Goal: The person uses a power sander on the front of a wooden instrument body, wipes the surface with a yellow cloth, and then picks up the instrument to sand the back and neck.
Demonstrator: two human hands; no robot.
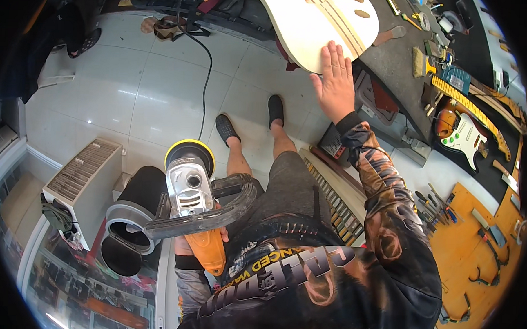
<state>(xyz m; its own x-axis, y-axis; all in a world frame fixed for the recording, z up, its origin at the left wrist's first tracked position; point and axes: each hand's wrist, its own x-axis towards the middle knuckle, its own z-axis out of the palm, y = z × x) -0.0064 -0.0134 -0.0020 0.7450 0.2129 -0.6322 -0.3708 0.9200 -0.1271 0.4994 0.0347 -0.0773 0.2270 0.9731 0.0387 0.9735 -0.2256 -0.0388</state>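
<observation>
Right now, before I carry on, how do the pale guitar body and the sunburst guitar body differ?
The pale body is cream with dark stripes; the sunburst body is orange-brown with dark edges.
The pale body's visible face has no plate; the sunburst body carries a white plate with green dots.
The right hand lies flat on the pale body; no hand touches the sunburst body.
Both have curved outlines.

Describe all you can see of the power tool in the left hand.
The power tool has an orange plastic-looking body, a silver metallic head, a scuffed black loop handle and a round black pad with a yellow rim. The left hand grips the orange body, rear end near the dark shirt, pad forward. Whether it runs is unclear.
</observation>
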